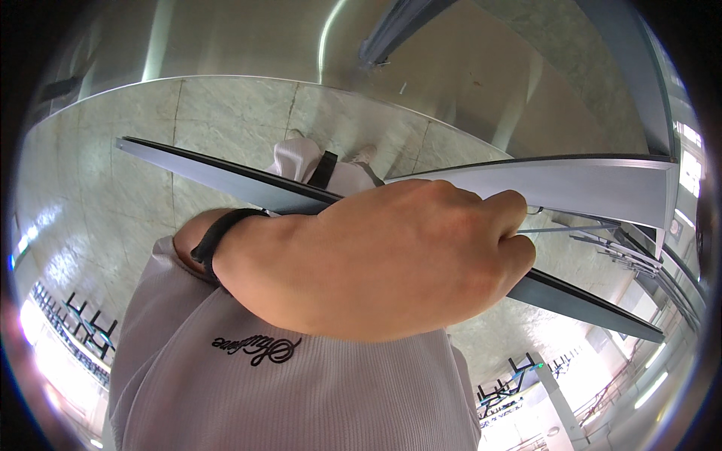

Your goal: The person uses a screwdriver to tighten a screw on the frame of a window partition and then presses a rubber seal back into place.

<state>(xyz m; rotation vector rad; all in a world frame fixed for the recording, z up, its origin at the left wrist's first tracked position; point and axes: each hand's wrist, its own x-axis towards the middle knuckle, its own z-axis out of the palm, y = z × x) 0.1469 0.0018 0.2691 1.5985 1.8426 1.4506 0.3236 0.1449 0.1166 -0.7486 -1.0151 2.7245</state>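
My left hand (398,255), with a black band on its wrist, reaches across my body. Its fingers are curled over a long, flat grey panel (587,301) with a black edge, which extends out on both sides of the hand and is partly hidden by it. Just beyond the hand, another long pale panel (602,188) runs toward a metal frame (654,98) at the right. My right hand does not show.
A curved-looking stainless steel surface (226,45) spans the top, with a dark metal post (383,37). Below are tiled flooring (113,173) and my light shoe (363,155). Rows of dark-legged furniture (83,323) appear at the lower left and right; metal rails (617,252) stand at the right.
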